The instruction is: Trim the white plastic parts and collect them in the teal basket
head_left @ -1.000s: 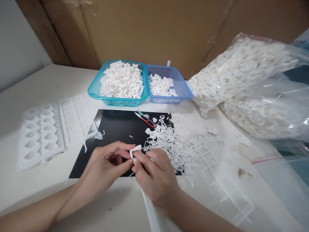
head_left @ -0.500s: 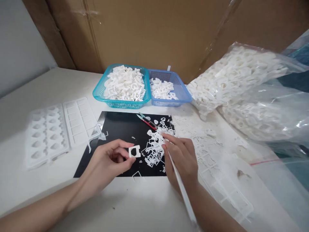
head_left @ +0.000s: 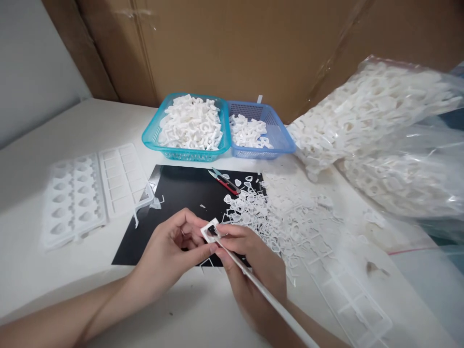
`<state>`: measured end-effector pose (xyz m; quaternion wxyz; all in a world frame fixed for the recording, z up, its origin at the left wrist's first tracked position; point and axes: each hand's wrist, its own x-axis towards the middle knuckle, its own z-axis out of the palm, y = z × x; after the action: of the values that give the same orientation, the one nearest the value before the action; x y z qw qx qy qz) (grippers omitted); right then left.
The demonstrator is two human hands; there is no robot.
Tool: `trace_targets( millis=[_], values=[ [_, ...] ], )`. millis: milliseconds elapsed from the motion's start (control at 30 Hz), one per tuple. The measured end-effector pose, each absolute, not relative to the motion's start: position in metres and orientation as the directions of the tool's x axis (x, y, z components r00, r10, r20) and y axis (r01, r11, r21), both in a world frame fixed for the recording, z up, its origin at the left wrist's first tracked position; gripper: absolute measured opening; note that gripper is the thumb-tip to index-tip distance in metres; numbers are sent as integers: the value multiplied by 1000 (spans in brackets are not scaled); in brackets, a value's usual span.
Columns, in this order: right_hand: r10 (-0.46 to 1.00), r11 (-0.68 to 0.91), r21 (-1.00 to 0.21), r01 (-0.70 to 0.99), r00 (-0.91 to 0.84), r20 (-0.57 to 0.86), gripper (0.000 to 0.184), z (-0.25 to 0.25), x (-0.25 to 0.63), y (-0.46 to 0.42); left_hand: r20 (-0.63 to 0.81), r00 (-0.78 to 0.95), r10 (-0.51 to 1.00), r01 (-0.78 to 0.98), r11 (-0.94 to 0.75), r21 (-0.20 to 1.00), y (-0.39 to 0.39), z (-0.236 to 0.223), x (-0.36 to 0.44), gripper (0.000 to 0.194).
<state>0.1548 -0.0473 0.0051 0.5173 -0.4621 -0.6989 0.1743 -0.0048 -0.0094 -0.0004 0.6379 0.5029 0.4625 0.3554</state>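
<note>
My left hand (head_left: 174, 246) pinches a small white square plastic frame (head_left: 206, 232) between thumb and fingertips, over the front part of a black mat (head_left: 181, 188). Wrapped round a long, thin, white-handled tool (head_left: 270, 296), my right hand (head_left: 255, 263) is closed and close against the left fingertips. The tool's tip meets the frame's opening; its exact shape is hidden by fingers and frame. Thread snips (head_left: 224, 182) with a red and a dark handle lie on the mat beyond the hands. White plastic scraps (head_left: 253, 208) are heaped beside my right hand.
Behind the mat stand a teal basket (head_left: 152, 140) and a blue basket (head_left: 284, 145), both with white parts. Clear bags (head_left: 377, 116) of similar parts lie to the right. Moulded white sheets (head_left: 76, 203) rest at left. A cardboard wall (head_left: 224, 48) closes off the back.
My right hand has moved left from the scrap heap to the frame, bringing the tool tip to it. The frame is now tilted in my left hand. The view has shifted slightly.
</note>
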Motion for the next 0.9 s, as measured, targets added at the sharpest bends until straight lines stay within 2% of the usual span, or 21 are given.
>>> trace_targets(
  millis=[167, 333, 500, 633, 733, 900],
  values=[
    [836, 499, -729, 469, -39, 547, 16, 2, 158, -45, -230, 407, 884, -42, 270, 962, -6, 3, -5, 29],
    [842, 480, -713, 512, -40, 539, 15, 1, 160, -44, -295, 322, 900, 163, 254, 953, 1, 7, -8, 22],
    [831, 495, -698, 517, -49, 553, 14, -2, 158, -43, -335, 304, 892, 173, 294, 940, 2, 6, -9, 19],
    [847, 477, -710, 518, -54, 529, 12, -4, 157, -42, -293, 279, 914, 128, 267, 955, -2, 3, -9, 9],
    [880, 428, -741, 518, -50, 473, 10, -4, 157, -43, -248, 273, 930, 77, 236, 969, -4, 0, -8, 12],
    [922, 347, -824, 448, -1, 387, 9, -4, 157, -45, -203, 269, 942, 104, 182, 978, -6, -3, -8, 10]
  ],
)
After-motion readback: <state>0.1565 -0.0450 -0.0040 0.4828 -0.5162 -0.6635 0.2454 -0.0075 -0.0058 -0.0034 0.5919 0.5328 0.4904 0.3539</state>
